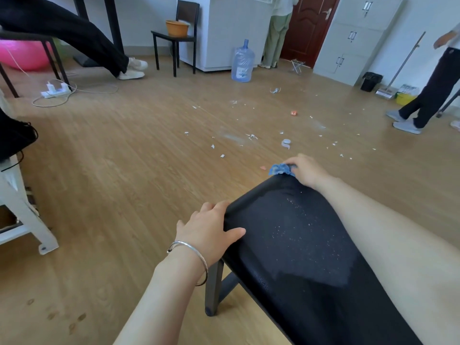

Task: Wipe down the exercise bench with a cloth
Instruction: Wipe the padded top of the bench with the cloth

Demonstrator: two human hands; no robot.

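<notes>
A black padded exercise bench [293, 247] runs from the lower right toward the middle of the head view, its top speckled with pale crumbs and dust. My left hand [211, 227] grips the bench's left edge, thumb lying on the pad, a silver bangle on the wrist. My right hand [307, 170] reaches to the far end of the bench and holds a bunched blue cloth [280, 169] pressed against that end.
The bench's grey metal leg [212, 287] stands on the wood floor. White scraps, a tape roll [286, 143] and an orange bit litter the floor ahead. A water jug [242, 62], chair with orange bowl [176, 28], power strip [56, 89] and three people stand farther off. A white frame [29, 220] is at left.
</notes>
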